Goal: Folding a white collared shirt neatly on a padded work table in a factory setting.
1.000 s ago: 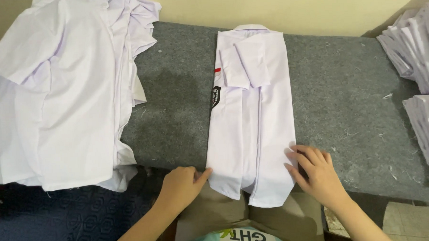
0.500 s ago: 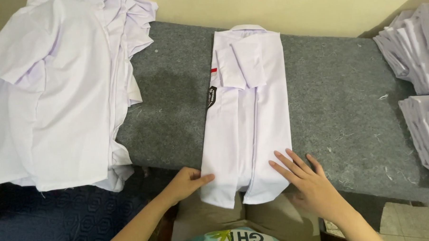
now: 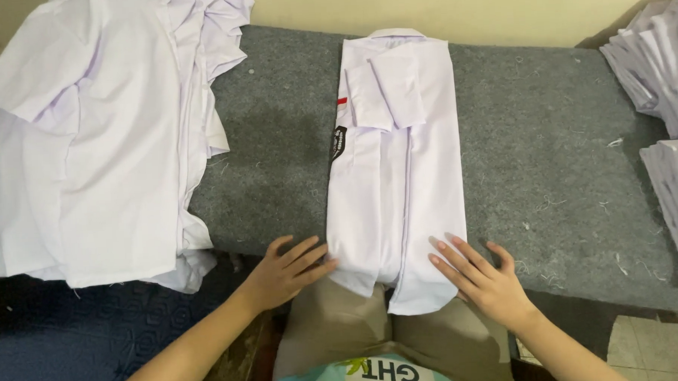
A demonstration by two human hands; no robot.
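here the folded white shirt [image 3: 395,173] is pinned mid-bench at its near hem by the flat, open left hand [image 3: 285,271] and right hand [image 3: 481,279]; nothing is gripped, so the overhanging hem could slip off the bench [image 3: 548,153].

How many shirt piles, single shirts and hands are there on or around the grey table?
Single folded shirt: 1
Pile of unfolded shirts: 1
Stacks of folded shirts at the right edge: 2
Hands, left and right: 2
Total: 6
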